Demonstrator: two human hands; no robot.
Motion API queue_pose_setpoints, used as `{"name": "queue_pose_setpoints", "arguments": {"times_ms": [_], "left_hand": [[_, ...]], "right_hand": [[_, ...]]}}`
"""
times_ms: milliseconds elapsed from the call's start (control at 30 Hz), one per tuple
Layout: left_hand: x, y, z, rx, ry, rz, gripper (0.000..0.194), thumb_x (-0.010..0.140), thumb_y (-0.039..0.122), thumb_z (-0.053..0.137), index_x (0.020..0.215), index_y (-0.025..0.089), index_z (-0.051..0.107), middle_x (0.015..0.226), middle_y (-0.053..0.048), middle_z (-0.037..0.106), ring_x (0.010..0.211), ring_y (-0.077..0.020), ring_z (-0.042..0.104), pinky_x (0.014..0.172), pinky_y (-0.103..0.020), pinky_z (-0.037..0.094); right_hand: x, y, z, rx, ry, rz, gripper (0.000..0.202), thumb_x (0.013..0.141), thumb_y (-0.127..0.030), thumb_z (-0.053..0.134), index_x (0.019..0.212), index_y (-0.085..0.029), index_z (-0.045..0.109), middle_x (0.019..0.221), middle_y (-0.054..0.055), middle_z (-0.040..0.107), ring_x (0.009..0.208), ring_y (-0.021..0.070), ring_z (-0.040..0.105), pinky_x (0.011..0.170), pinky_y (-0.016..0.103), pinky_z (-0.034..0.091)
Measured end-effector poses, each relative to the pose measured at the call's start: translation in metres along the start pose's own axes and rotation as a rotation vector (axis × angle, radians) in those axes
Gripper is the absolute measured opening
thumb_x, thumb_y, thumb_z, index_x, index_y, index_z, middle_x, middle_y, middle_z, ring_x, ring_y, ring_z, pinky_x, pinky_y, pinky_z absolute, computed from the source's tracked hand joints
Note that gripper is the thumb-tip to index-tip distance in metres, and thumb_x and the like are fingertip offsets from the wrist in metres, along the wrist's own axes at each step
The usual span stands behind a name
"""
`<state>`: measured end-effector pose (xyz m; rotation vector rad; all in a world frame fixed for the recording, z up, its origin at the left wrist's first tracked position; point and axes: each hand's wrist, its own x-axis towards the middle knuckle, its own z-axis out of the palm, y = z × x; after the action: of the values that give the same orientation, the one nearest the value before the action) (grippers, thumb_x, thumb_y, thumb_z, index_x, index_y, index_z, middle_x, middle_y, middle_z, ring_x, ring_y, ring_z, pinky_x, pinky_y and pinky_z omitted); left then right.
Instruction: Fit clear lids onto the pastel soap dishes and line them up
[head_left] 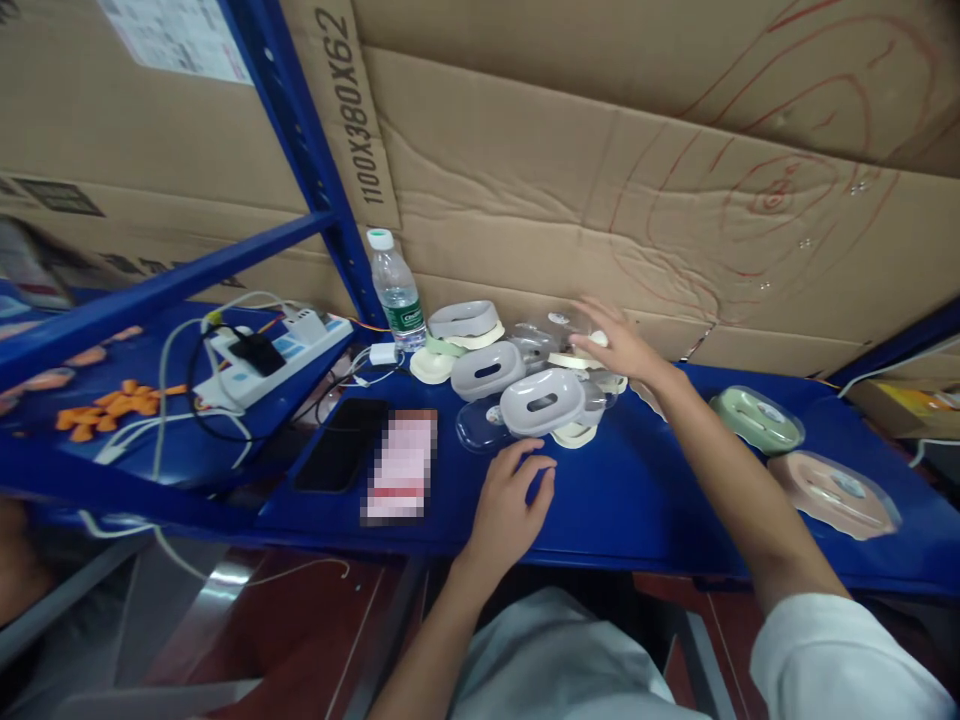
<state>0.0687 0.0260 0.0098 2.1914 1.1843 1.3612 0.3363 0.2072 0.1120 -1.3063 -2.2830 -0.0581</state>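
right hand (pixel 616 345) spread on the container pile (pixel 525 375), left hand (pixel 512 505) loosely curled, two lidded containers (pixel 757 420) apart

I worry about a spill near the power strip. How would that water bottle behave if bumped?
The water bottle stands upright, tall and narrow, so it would probably tip easily. Its cap looks on, so a leak seems unlikely. Once down, its round body would likely roll toward the power strip beside it.
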Motion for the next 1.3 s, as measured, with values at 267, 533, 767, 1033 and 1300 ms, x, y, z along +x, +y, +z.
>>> {"name": "queue_pose_setpoints", "arguments": {"times_ms": [267,533,767,1033,1300], "left_hand": [[0.0,0.001,0.001,0.018,-0.043,0.032,0.016,0.105,0.021,0.059,0.112,0.026,0.072,0.129,-0.008,0.071,0.119,-0.0241,0.069,0.105,-0.043,0.056],[0.0,0.001,-0.001,0.014,-0.047,0.016,0.016,0.105,0.022,0.058,0.113,0.026,0.072,0.13,-0.007,0.071,0.121,-0.0233,0.069,0.107,-0.043,0.055],[-0.001,0.001,0.0,0.004,-0.058,0.034,0.016,0.105,0.022,0.058,0.113,0.026,0.072,0.129,-0.007,0.072,0.121,-0.0235,0.07,0.107,-0.043,0.055],[-0.002,0.002,-0.001,-0.011,-0.042,0.037,0.016,0.105,0.021,0.058,0.112,0.025,0.072,0.128,-0.007,0.072,0.119,-0.0234,0.07,0.106,-0.043,0.056],[-0.003,0.001,0.0,-0.028,-0.059,0.016,0.016,0.104,0.02,0.059,0.113,0.025,0.072,0.13,-0.008,0.071,0.119,-0.0247,0.068,0.104,-0.044,0.057]], "right_hand": [[-0.138,0.067,-0.002,-0.296,-0.047,0.458,0.051,0.103,-0.058,0.049,0.132,-0.022,0.07,0.142,0.017,0.069,0.132,0.038,0.063,0.108,0.057,0.049],[-0.135,0.069,0.012,-0.334,-0.144,0.505,0.046,0.102,-0.05,0.054,0.134,-0.022,0.072,0.14,0.016,0.071,0.124,0.0342,0.068,0.1,0.045,0.054],[-0.136,0.051,0.001,-0.367,-0.088,0.58,0.046,0.104,-0.048,0.05,0.135,-0.024,0.074,0.13,0.016,0.076,0.11,0.0336,0.075,0.085,0.038,0.056],[-0.124,0.034,-0.01,-0.41,0.143,0.604,0.058,0.107,-0.045,0.033,0.148,-0.014,0.062,0.136,0.025,0.071,0.117,0.0407,0.071,0.095,0.051,0.055],[-0.019,-0.029,0.006,-0.232,0.067,0.02,0.045,0.11,-0.038,0.041,0.144,-0.017,0.064,0.141,0.015,0.071,0.13,0.0323,0.067,0.113,0.05,0.045]]}}
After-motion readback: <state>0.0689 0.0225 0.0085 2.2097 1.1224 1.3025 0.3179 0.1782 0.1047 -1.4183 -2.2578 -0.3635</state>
